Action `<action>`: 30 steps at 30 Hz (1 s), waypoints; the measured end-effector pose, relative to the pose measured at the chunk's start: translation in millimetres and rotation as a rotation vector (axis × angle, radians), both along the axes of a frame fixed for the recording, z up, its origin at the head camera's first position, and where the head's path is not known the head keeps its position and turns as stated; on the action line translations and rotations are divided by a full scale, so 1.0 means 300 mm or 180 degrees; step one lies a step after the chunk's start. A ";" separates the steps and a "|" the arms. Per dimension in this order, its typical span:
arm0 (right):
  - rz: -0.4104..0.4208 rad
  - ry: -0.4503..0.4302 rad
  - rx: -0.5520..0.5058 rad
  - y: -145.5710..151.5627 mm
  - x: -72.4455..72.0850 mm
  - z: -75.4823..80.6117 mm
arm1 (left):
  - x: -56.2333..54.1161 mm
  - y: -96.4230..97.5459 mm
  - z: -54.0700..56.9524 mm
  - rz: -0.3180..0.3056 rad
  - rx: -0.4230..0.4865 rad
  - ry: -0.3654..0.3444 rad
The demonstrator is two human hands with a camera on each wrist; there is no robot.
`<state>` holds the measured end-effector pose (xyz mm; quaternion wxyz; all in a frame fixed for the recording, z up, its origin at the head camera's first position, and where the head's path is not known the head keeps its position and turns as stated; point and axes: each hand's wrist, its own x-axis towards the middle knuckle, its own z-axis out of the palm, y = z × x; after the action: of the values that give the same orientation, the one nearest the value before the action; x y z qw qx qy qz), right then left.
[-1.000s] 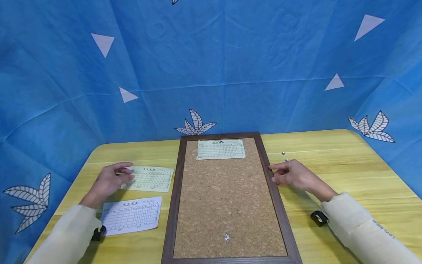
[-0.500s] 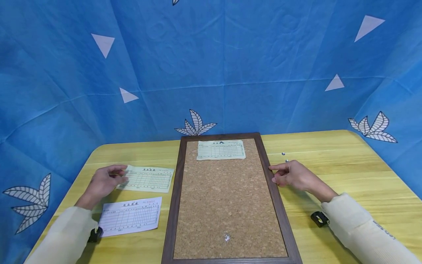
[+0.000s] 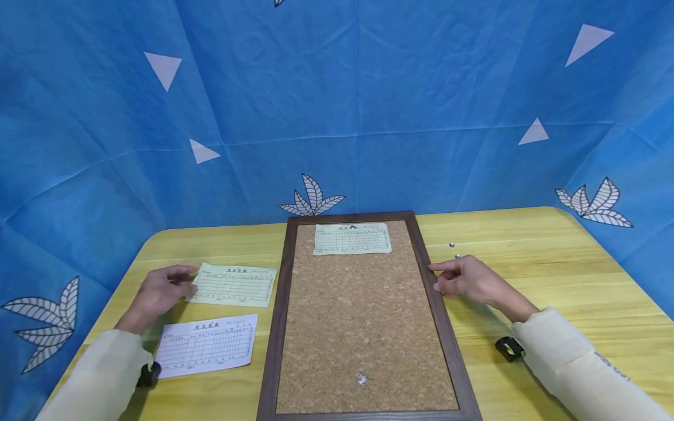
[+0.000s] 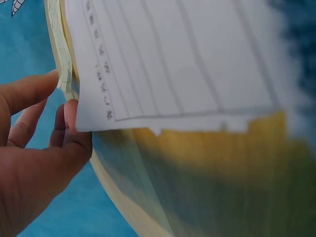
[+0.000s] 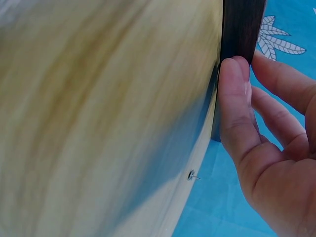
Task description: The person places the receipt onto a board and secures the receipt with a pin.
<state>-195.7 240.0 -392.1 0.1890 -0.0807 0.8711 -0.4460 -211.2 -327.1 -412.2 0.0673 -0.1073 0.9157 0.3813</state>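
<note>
My left hand (image 3: 160, 292) is at the left edge of a pale green receipt slip (image 3: 234, 285), fingers relaxed and slightly bent. In the left wrist view a gap shows between index finger and thumb; whether a fingertip touches the green slip (image 4: 61, 59) is unclear. A white slip (image 3: 207, 345) lies just below it on the table. My right hand (image 3: 468, 280) rests its fingertips against the right side of a dark-framed cork board (image 3: 368, 316). In the right wrist view, thumb and fingers touch the frame (image 5: 242, 29).
Another green slip (image 3: 353, 240) is fixed with a pushpin at the cork board's top. Two small metal thumbtacks, one a tack (image 3: 451, 245), lie right of the board. The wooden table (image 3: 537, 251) backs onto a blue patterned cloth (image 3: 358, 105).
My left hand has drawn back to the left, uncovering more of the green slip's left end. The right hand stays at the board's frame.
</note>
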 end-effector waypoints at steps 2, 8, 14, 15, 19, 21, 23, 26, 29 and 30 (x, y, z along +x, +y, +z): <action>0.0007 0.0007 -0.0001 0.000 0.000 0.000 | 0.000 -0.006 -0.001 -0.0013 0.0022 -0.0012; 0.0014 0.0001 -0.0007 -0.001 0.000 0.000 | 0.000 -0.021 0.000 -0.0070 0.0035 -0.0101; 0.0012 -0.0007 -0.0004 -0.002 0.001 0.002 | -0.001 -0.022 0.001 -0.0087 -0.0035 -0.0102; 0.0012 -0.0011 -0.0002 -0.002 0.001 0.002 | -0.001 -0.020 0.002 -0.0082 -0.0039 -0.0105; 0.0004 -0.0006 -0.0007 -0.003 0.002 0.003 | 0.000 -0.012 0.004 -0.0043 -0.0052 -0.0111; -0.0007 -0.0001 -0.0002 -0.004 0.002 0.003 | 0.000 -0.010 0.004 -0.0030 -0.0057 -0.0110; -0.0016 0.0000 0.0001 -0.005 0.002 0.003 | 0.000 -0.011 0.000 -0.0037 -0.0056 -0.0098; -0.0026 -0.0005 0.0010 -0.005 0.001 0.002 | -0.002 -0.021 -0.004 -0.0093 -0.0014 -0.0100; -0.0023 -0.0004 0.0022 -0.004 0.002 0.001 | -0.003 -0.038 -0.008 -0.0201 0.0084 -0.0085; -0.0018 0.0000 0.0029 -0.003 0.002 0.002 | -0.003 -0.043 -0.009 -0.0227 0.0112 -0.0088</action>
<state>-195.2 239.0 -391.7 0.1881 -0.0774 0.8734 -0.4425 -211.9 -340.1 -414.8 0.0954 -0.0786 0.9111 0.3933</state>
